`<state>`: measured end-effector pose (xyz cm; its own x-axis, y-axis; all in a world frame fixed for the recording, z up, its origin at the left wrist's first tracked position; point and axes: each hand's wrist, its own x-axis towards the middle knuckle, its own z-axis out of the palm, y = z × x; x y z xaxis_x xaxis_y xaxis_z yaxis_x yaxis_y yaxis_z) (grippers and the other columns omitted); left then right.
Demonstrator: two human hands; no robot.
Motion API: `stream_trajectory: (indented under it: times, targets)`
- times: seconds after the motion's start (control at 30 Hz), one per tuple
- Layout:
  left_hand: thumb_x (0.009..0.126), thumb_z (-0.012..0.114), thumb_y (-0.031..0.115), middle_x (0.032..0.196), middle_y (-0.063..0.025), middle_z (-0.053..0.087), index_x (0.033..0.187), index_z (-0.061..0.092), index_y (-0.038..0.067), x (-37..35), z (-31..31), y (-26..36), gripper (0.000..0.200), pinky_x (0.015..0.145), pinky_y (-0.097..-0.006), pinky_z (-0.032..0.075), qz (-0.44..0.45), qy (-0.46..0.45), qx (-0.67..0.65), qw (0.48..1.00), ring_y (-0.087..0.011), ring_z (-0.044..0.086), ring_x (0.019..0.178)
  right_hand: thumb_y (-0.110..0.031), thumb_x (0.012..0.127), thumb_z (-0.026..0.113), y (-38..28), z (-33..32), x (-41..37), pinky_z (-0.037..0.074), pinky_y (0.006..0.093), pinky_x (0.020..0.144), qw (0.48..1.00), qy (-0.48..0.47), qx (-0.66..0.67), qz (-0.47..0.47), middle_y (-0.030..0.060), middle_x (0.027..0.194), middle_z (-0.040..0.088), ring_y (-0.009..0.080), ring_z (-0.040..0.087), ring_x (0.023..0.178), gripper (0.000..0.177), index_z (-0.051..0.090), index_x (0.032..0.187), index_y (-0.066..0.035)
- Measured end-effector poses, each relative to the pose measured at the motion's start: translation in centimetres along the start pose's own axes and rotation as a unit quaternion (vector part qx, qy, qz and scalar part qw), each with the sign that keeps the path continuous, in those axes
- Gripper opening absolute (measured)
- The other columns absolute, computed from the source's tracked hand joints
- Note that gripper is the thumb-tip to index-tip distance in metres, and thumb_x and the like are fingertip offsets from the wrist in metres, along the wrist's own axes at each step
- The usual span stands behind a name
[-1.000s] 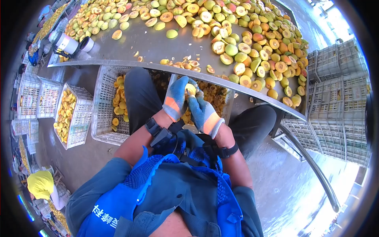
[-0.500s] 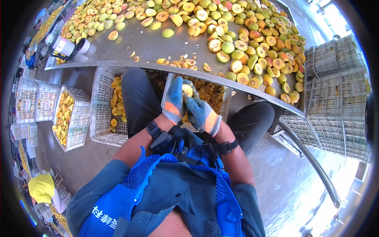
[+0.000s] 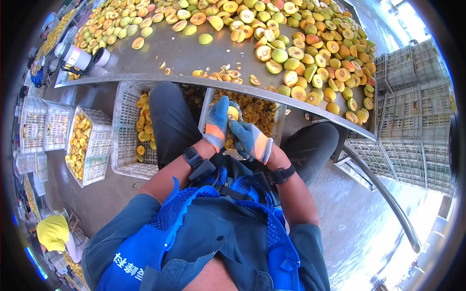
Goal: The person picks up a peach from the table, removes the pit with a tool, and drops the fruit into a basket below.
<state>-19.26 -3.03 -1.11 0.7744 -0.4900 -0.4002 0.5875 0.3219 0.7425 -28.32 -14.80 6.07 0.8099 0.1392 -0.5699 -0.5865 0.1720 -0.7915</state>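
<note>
Both hands wear blue-grey gloves with orange bands and meet above a crate of fruit scraps (image 3: 264,116) between my knees. My left hand (image 3: 216,122) is closed around a yellow peach half (image 3: 233,113), its cut face turned up. Close against the fruit's lower right side, my right hand (image 3: 248,137) has its fingers curled in. Whatever it grips is hidden by the glove. Halved peaches (image 3: 310,63) with brown centres lie heaped on the metal table (image 3: 228,53) in front of me.
Left of my leg stands a white crate (image 3: 121,133) with peach pieces, and beyond it another filled crate (image 3: 94,145). Stacked crates (image 3: 412,116) rise on the right beside a curved metal leg (image 3: 388,199). A white-grey container (image 3: 77,56) lies on the table's left. A person in yellow (image 3: 53,233) is at lower left.
My hands have shifted slightly, the right wrist a little to the right. More of the peach half's cut face shows between the gloves. The heap on the table looks the same.
</note>
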Motion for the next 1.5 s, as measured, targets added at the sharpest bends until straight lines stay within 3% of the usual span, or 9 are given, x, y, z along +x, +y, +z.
stream_trajectory:
  times: [0.17, 0.57, 0.67, 0.87, 1.0, 1.23, 1.33, 1.43, 1.5]
  targets:
    - [0.104, 0.051, 0.048, 0.082, -0.0069, 0.066, 0.095, 0.063, 0.006, -0.3, -0.2, 0.3, 0.045, 0.069, -0.0314, 0.055, -0.013, -0.053, -0.011, 0.998, -0.0167, 0.065, 0.074, -0.049, 0.106, 0.048, 1.6, -1.6, 0.1, 0.030, 0.0230, 0.038, 0.976, -0.100, 0.189, 0.049, -0.0033, 0.057, 0.047, 0.0078, 0.041, 0.041, 0.045, 0.059, 0.092, -0.008]
    - [0.105, 0.049, 0.049, 0.081, -0.0083, 0.067, 0.092, 0.064, 0.006, -0.5, -1.0, -0.7, 0.047, 0.072, -0.0327, 0.055, -0.035, -0.087, -0.023, 0.995, -0.0175, 0.066, 0.075, -0.048, 0.107, 0.048, 2.2, -1.0, 0.0, 0.026, 0.0211, 0.037, 0.976, -0.091, 0.193, 0.051, -0.0061, 0.056, 0.040, 0.0055, 0.035, 0.040, 0.040, 0.056, 0.092, -0.012]
    - [0.105, 0.048, 0.049, 0.081, -0.0077, 0.067, 0.092, 0.065, 0.007, -0.7, -1.1, -0.5, 0.048, 0.073, -0.0317, 0.055, -0.021, -0.099, 0.033, 0.994, -0.0167, 0.066, 0.076, -0.049, 0.106, 0.048, 3.6, -2.0, 0.6, 0.026, 0.0213, 0.037, 0.918, -0.198, 0.332, 0.087, -0.0064, 0.055, 0.040, 0.0058, 0.035, 0.040, 0.041, 0.056, 0.092, -0.012]
    - [0.106, 0.047, 0.050, 0.081, -0.0058, 0.068, 0.093, 0.066, 0.006, 0.4, -2.4, -1.8, 0.049, 0.075, -0.0292, 0.053, -0.018, -0.078, 0.114, 0.990, -0.0147, 0.065, 0.076, -0.049, 0.106, 0.048, 2.8, -0.9, 0.2, 0.027, 0.0219, 0.037, 0.996, -0.047, 0.064, 0.048, -0.0060, 0.055, 0.040, 0.0062, 0.035, 0.039, 0.041, 0.055, 0.091, -0.011]
    - [0.106, 0.047, 0.051, 0.082, -0.0048, 0.068, 0.093, 0.067, 0.006, -0.4, -1.6, -0.5, 0.051, 0.075, -0.0295, 0.053, -0.058, -0.107, 0.052, 0.991, -0.0140, 0.065, 0.077, -0.050, 0.106, 0.049, 4.0, -2.2, 0.5, 0.025, 0.0232, 0.037, 0.887, -0.239, 0.378, 0.111, -0.0053, 0.055, 0.039, 0.0079, 0.033, 0.039, 0.041, 0.056, 0.093, -0.012]
    - [0.106, 0.045, 0.053, 0.084, -0.0049, 0.068, 0.093, 0.066, 0.007, -0.6, -2.2, -0.8, 0.052, 0.076, -0.0306, 0.054, 0.040, -0.090, 0.140, 0.985, -0.0141, 0.065, 0.079, -0.048, 0.107, 0.046, 3.8, -1.6, 0.7, 0.025, 0.0199, 0.036, 0.878, -0.256, 0.391, 0.101, -0.0055, 0.056, 0.039, 0.0056, 0.034, 0.039, 0.040, 0.054, 0.097, -0.011]
    - [0.104, 0.049, 0.053, 0.084, -0.0065, 0.068, 0.092, 0.066, 0.006, -0.6, -2.2, -0.5, 0.051, 0.073, -0.0305, 0.054, -0.036, -0.084, 0.050, 0.995, -0.0159, 0.066, 0.076, -0.049, 0.107, 0.047, 4.3, -1.1, 1.2, 0.025, 0.0202, 0.037, 0.932, -0.181, 0.303, 0.086, -0.0050, 0.056, 0.038, 0.0057, 0.033, 0.040, 0.040, 0.055, 0.097, -0.011]
    - [0.102, 0.053, 0.053, 0.081, -0.0086, 0.068, 0.093, 0.066, 0.006, -1.1, -0.8, 0.7, 0.049, 0.069, -0.0309, 0.055, -0.094, -0.056, -0.021, 0.994, -0.0182, 0.066, 0.073, -0.051, 0.106, 0.048, 4.3, -1.6, 1.0, 0.025, 0.0226, 0.036, 0.850, -0.267, 0.440, 0.115, -0.0044, 0.057, 0.041, 0.0071, 0.033, 0.039, 0.042, 0.056, 0.093, -0.012]
    - [0.101, 0.055, 0.053, 0.081, -0.0097, 0.068, 0.094, 0.066, 0.006, -0.7, -1.2, 0.7, 0.049, 0.067, -0.0318, 0.056, -0.125, -0.040, -0.047, 0.990, -0.0197, 0.066, 0.071, -0.051, 0.106, 0.048, 3.9, -1.3, 1.2, 0.025, 0.0219, 0.036, 0.884, -0.232, 0.392, 0.105, -0.0044, 0.057, 0.040, 0.0068, 0.033, 0.040, 0.043, 0.056, 0.095, -0.011]
